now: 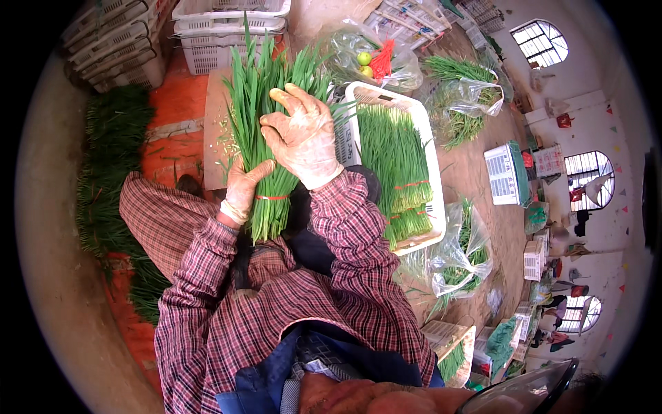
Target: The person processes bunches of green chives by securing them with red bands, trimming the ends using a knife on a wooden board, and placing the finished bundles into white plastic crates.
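Green garlic chives form a bundle [252, 131] in front of the person's lap, the leaves pointing away and a red band [272, 198] around the lower stems. The left hand [246, 185], in a thin pale glove, grasps it just above this band, the thumb across the front. The right hand [303, 138], also gloved, has bent fingers against the leaves; whether it grips, I cannot tell. Just to the right, a white plastic crate [433, 155] contains similar banded chives [393, 148]. At left, loose chives [114, 172] lie along an orange sheet [181, 103].
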{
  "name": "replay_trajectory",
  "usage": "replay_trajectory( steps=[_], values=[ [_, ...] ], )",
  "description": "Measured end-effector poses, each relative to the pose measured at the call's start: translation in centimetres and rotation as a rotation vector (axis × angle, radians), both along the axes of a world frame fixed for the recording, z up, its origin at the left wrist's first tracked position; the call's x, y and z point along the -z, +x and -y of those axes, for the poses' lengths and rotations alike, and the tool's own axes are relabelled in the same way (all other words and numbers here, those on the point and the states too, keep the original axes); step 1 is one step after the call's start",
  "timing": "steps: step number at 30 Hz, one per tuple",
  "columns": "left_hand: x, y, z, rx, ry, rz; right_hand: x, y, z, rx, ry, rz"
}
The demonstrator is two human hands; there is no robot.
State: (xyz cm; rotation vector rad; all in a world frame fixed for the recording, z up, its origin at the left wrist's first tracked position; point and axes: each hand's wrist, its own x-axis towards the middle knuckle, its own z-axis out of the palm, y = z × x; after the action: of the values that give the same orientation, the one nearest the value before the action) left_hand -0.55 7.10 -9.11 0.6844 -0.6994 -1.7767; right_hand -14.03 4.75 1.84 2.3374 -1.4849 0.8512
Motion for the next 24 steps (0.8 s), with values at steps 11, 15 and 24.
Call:
replay_trajectory(
  steps=[11, 15, 24],
  values=[
    [-0.3, 1.3, 1.8, 0.053, 0.270, -0.128, -0.1, -2.0, -0.6, -0.098, 0.147, 0.875],
    [1.4, 3.2, 3.9, -0.012, 0.324, -0.274, 2.3, -3.1, -3.4, -0.023, 0.432, 0.745],
    [2.3, 3.1, 4.3, -0.017, 0.370, -0.305, 5.7, -1.8, -6.7, -0.038, 0.509, 0.558]
  ],
)
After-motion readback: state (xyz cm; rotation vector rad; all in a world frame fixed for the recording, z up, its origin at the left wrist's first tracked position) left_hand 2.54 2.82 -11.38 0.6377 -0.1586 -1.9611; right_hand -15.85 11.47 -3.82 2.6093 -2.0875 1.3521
